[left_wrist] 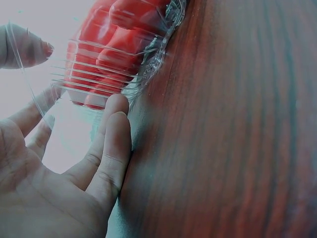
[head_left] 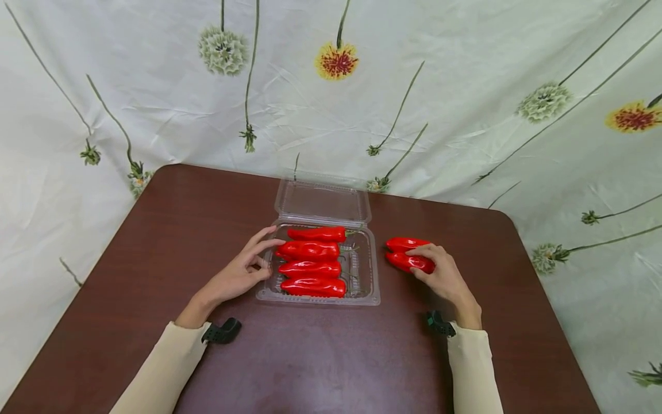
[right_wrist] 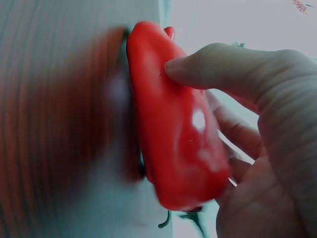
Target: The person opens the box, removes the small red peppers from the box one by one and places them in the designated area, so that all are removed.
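A clear plastic clamshell container (head_left: 368, 287) lies open on the table with several long red peppers (head_left: 310, 250) side by side in it, their green stems pointing right. My left hand (head_left: 243, 267) rests at its left edge, fingers fairly straight against the clear wall (left_wrist: 74, 79) and touching no pepper that I can make out. To the right of the container, my right hand (head_left: 443, 273) pinches a red pepper (head_left: 405, 261), with the thumb on its near side (right_wrist: 173, 124). Another red pepper (head_left: 403, 243) lies just behind that one, partly under the fingers.
The container's clear lid (head_left: 323, 201) is folded back towards the rear edge of the brown table (head_left: 217, 195). Behind the table hangs a pale cloth (head_left: 465, 69) with a flower print. Each wrist wears a dark band (head_left: 222, 331).
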The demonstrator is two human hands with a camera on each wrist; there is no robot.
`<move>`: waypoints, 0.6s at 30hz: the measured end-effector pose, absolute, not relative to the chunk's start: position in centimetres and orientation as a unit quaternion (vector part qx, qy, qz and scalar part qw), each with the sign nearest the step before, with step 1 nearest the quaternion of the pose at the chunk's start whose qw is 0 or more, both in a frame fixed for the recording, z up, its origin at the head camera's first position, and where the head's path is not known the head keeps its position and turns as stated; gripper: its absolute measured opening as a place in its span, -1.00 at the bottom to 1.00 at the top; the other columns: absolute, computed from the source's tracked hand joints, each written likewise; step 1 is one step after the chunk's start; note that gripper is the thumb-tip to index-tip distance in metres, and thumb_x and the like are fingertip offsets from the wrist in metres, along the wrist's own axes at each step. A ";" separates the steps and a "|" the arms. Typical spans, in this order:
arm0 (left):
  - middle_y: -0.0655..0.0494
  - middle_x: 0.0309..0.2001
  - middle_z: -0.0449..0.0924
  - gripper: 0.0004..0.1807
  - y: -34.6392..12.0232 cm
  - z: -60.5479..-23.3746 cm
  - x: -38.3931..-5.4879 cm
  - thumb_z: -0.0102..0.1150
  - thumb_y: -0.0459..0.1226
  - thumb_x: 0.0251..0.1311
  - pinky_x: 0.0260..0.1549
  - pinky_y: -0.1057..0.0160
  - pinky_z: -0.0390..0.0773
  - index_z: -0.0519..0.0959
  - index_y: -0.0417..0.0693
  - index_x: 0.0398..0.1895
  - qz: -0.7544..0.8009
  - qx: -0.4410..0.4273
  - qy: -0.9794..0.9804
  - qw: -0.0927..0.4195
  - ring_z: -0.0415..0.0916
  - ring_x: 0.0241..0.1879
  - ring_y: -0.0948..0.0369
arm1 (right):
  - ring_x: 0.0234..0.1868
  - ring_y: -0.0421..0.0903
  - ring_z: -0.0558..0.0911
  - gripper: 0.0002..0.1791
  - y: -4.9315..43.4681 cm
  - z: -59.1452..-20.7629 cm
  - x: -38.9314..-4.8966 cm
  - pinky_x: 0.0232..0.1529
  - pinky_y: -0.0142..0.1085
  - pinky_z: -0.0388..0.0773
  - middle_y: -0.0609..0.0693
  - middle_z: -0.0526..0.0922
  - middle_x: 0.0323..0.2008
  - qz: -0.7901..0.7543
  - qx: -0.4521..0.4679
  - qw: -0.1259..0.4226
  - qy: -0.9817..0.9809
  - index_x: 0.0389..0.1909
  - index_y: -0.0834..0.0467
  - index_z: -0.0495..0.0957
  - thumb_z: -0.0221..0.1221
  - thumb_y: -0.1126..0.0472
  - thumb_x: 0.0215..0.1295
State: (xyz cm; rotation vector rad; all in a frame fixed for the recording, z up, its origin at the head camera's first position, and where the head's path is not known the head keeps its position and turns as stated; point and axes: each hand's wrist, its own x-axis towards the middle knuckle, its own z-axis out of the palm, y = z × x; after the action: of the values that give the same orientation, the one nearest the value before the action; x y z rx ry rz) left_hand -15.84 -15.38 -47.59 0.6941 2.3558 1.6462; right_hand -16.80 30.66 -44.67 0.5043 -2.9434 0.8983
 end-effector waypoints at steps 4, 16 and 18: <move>0.02 0.61 -0.19 -0.33 -15.4 -47.7 -15.7 0.08 -0.55 0.24 -0.24 0.33 0.50 0.33 -0.04 0.44 0.552 0.233 0.795 0.092 0.46 -0.28 0.20 | 0.06 0.15 0.49 -0.60 30.6 -45.0 -16.9 0.06 0.14 0.50 0.18 0.64 0.08 0.273 0.164 0.014 -0.948 0.04 0.17 0.66 0.38 0.36 0.14; 0.05 0.61 -0.19 -0.32 -15.4 -47.6 -15.9 0.07 -0.54 0.24 -0.21 0.32 0.50 0.32 -0.01 0.45 0.549 0.233 0.798 0.091 0.44 -0.24 0.19 | 0.07 0.22 0.46 -0.67 30.6 -45.0 -17.1 0.12 0.23 0.34 0.21 0.63 0.07 0.256 0.181 0.036 -0.949 0.00 0.22 0.68 0.33 0.40 0.18; 0.05 0.61 -0.19 -0.32 -15.4 -47.7 -15.9 0.08 -0.54 0.24 -0.20 0.32 0.51 0.33 0.00 0.45 0.547 0.233 0.799 0.090 0.44 -0.24 0.19 | 0.08 0.23 0.46 -0.67 30.7 -45.0 -17.1 0.14 0.27 0.29 0.21 0.63 0.07 0.257 0.179 0.036 -0.949 0.00 0.21 0.68 0.33 0.40 0.19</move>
State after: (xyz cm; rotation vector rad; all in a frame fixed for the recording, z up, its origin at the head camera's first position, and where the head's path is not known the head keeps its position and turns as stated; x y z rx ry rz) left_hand -15.90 -15.39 -47.66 0.6932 2.3739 1.6275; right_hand -17.13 30.68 -45.00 0.5493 -2.9149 0.7909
